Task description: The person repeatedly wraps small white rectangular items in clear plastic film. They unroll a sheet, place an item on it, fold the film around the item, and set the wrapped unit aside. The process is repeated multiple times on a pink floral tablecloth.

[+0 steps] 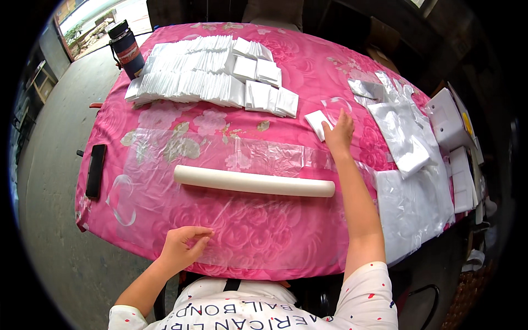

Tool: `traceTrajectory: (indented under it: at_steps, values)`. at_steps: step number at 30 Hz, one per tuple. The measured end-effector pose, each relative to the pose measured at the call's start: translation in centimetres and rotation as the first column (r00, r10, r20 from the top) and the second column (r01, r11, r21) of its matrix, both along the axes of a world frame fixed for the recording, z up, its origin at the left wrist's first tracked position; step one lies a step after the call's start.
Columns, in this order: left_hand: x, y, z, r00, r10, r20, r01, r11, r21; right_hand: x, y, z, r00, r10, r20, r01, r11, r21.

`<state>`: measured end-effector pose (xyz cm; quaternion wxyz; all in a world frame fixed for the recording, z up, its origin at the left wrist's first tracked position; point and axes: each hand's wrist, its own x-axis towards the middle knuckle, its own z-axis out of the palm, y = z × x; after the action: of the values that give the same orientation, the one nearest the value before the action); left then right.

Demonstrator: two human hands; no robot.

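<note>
My left hand (186,248) is over the near part of the table, thumb and fingertips pinched together above a clear plastic sheet (148,159). Whether the pinch has caught the thin film cannot be made out. Across the sheet lies a long white roller tube (253,181), slightly bowed in this view. Beyond its right end, my right hand (340,135) reaches out with thumb and fingers apart. The thumb meets the edge of a small white folded packet (316,122) resting on the cloth.
Rows of white folded packets (192,82) stand at the back left, beside a dark bottle (127,55). A black phone (95,171) lies near the left edge. Translucent plastic bags (412,203) cover the right side, with white boxes (448,118) beyond. Pink floral cloth (275,247) covers the table.
</note>
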<state>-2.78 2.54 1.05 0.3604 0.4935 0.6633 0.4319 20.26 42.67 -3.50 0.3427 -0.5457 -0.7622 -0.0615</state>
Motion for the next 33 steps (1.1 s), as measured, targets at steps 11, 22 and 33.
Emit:
traceTrajectory:
  at_steps: [11,22,33]
  values:
    - [1.2,2.9,0.4,0.895,-0.304,-0.327,0.342,0.937,0.065,3.9,-19.8,5.3,0.758,0.643,0.109,-0.529,0.705,-0.473]
    - [9.0,6.2,-2.3,0.707,-0.317,-0.632,0.468,0.88,0.082,7.2,-31.4,4.2,0.679,0.721,-0.134,-0.638,0.49,-0.594]
    - [10.5,7.0,-2.7,0.806,-0.334,-0.489,0.436,0.893,0.108,25.1,-21.6,1.7,0.969,-0.031,0.245,0.098,0.958,-0.268]
